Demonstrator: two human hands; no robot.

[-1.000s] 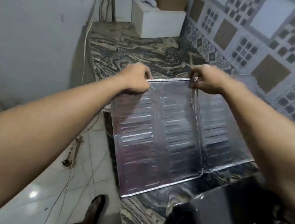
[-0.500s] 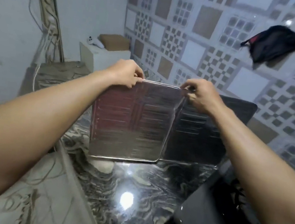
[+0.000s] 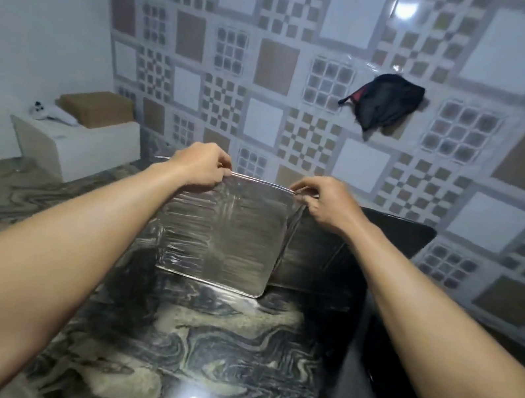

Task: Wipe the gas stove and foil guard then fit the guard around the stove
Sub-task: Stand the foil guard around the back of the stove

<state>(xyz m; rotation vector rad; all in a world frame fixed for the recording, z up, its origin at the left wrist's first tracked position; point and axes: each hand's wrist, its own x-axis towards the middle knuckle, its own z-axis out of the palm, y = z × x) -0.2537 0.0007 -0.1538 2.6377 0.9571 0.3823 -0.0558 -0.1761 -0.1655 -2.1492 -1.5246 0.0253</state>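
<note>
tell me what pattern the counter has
Swirled marble-like veining, dark grey and black with cream, on the counter; the head view shows it.

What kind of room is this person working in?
Most likely a home kitchen: a marbled stone countertop, a patterned tiled wall behind it, and a foil guard held upright by both hands beside a black gas stove.

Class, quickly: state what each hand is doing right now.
Left hand: closed, pinching the top edge of the foil guard.
Right hand: closed, pinching the same top edge at the fold.
</note>
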